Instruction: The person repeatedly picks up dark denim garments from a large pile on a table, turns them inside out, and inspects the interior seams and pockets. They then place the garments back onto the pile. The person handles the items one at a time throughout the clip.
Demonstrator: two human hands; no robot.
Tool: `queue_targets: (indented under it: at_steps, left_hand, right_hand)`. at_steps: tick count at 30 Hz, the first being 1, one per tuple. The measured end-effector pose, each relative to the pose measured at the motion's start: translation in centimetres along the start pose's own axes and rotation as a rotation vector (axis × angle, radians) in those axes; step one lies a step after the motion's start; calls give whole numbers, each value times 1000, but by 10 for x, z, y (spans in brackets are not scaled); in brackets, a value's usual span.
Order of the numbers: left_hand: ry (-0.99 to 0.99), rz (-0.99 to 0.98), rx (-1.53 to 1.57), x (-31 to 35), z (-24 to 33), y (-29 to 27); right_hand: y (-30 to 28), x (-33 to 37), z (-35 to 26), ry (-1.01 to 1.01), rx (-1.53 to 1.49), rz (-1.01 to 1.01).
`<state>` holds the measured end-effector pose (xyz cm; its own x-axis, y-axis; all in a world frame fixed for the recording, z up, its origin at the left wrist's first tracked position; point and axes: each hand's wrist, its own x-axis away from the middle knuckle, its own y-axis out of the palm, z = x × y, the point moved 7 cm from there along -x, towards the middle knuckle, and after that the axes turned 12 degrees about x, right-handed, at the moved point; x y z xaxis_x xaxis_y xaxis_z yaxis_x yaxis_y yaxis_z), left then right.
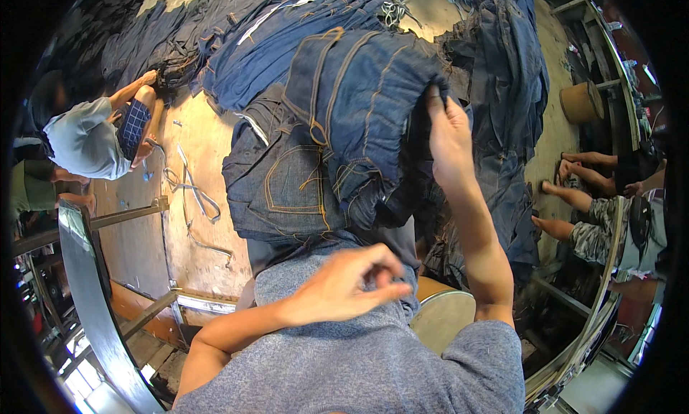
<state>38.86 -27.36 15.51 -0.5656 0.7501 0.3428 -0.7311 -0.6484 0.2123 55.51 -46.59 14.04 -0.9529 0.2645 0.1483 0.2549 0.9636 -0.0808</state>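
Grey strips (189, 185) on a wooden floor (133, 249), person (87, 140) at left, brown cylinder (581, 102) at right

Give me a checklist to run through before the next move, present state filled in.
1. Right hand gripping the blue denim garment: ok, thumb and fingers at its edge.
2. Left hand clear of the denim: ok, it hangs before the grey shirt, blurred.
3. Darker denim fully uncovered: not ok, the blue garment overlaps it.
4. Loose straps on the left away from both hands: ok.
5. Co-worker on the left out of reach of both hands: ok, seemingly.
6. Blue garment's underside undamaged: cannot tell, hidden.
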Motion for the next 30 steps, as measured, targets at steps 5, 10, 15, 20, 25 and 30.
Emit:
queue_targets:
  at_steps: [5,10,15,20,25,30]
  left_hand:
    - [-408,139,1250,-39,-67,37]
    - [17,579,1548,-47,-56,-21]
    - [303,788,1285,-21,-23,-58]
    - [432,799,1041,-20,-11,-89]
    - [426,762,965,-19,-16,-104]
    - [405,771,939,-18,-20,-121]
  right_hand:
    - [-1,6,-30,-42,-143,82]
    - [-10,9,-24,20,-175,196]
    - [-30,10,2,106,-155,211]
    - [-40,15,-1,-37,536,150]
    - [-11,40,-45,-711,1075,183]
    - [50,55,-55,-1121,1348,-156]
